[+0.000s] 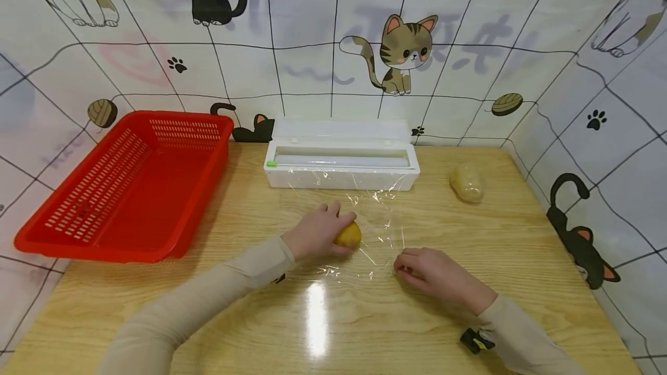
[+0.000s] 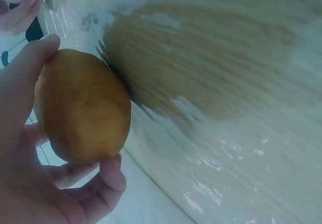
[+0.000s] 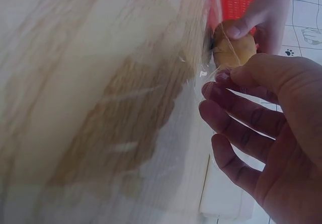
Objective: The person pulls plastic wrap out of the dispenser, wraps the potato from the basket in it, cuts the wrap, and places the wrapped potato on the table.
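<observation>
My left hand [image 1: 319, 231] grips a yellow-brown potato [image 2: 85, 105], thumb on one side and fingers curled round the other. The potato rests on a sheet of clear cling film [image 1: 383, 227] that lies over the table and runs back to a white dispenser box [image 1: 341, 180]. To the right, my right hand [image 1: 428, 275] pinches the film's edge between thumb and index finger. In the right wrist view, its other fingers [image 3: 236, 128] are loosely bent beside the film. The box's lid [image 1: 341, 131] is up and the film roll [image 1: 341, 161] shows inside.
A red plastic basket [image 1: 179, 242] with slotted sides stands at the left. A film-wrapped potato [image 1: 467, 183] lies toward the back right of the wooden table [image 1: 250, 328]. Cat-patterned cloth [image 1: 307, 68] rises behind the table and along both sides.
</observation>
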Demonstrator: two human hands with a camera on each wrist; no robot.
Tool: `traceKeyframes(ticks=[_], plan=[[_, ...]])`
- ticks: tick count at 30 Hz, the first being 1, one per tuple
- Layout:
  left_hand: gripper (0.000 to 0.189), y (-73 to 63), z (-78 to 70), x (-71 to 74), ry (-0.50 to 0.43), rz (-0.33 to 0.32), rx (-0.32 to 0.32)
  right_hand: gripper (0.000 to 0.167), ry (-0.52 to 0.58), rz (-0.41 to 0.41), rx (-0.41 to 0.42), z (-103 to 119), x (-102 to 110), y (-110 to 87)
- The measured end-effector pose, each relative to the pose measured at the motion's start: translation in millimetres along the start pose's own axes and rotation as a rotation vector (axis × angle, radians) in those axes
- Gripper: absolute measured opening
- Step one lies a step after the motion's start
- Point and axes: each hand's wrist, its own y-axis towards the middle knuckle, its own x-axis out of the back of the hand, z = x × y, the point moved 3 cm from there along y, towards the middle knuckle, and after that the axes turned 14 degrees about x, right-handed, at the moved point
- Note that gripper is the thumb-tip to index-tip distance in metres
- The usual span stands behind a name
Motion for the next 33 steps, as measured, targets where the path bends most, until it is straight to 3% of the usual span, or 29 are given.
traceKeyframes(ticks=[8, 13, 16, 20, 23, 25, 28, 33], plan=[[0.063, 1.1, 3.3, -1.4, 0.003, -0.018, 0.007, 0.011, -0.004, -0.002, -0.006, 0.3, -1.2, 0.6], [0.082, -2.4, 4.8, -0.2, 0.025, -0.018, 0.010, 0.010, 0.004, 0.006, -0.019, 0.3, -1.4, 0.9], [0.091, -8.0, 9.3, 2.1, 0.054, -0.054, 0.027, 0.009, 0.008, 0.010, -0.034, 0.9, -0.6, 1.6], [0.090, -28.1, 19.8, 9.5, 0.081, -0.105, 0.062, 0.008, 0.009, 0.014, -0.068, 2.0, 1.8, 3.0], [0.089, -51.2, 30.4, 11.4, 0.080, -0.080, 0.085, 0.009, 0.016, -0.002, -0.117, 3.3, 6.0, 2.6], [0.091, -66.9, 36.5, 7.6, 0.083, -0.061, 0.094, 0.011, 0.015, -0.035, -0.140, 4.2, 9.9, 2.4], [0.086, -86.8, 41.6, -2.4, 0.086, -0.087, 0.079, 0.013, 0.023, -0.106, -0.153, 3.7, 15.7, 4.1], [0.063, -101.4, 43.3, -14.5, 0.089, -0.166, 0.056, 0.013, 0.046, -0.214, -0.155, -2.9, 21.8, 10.4]])
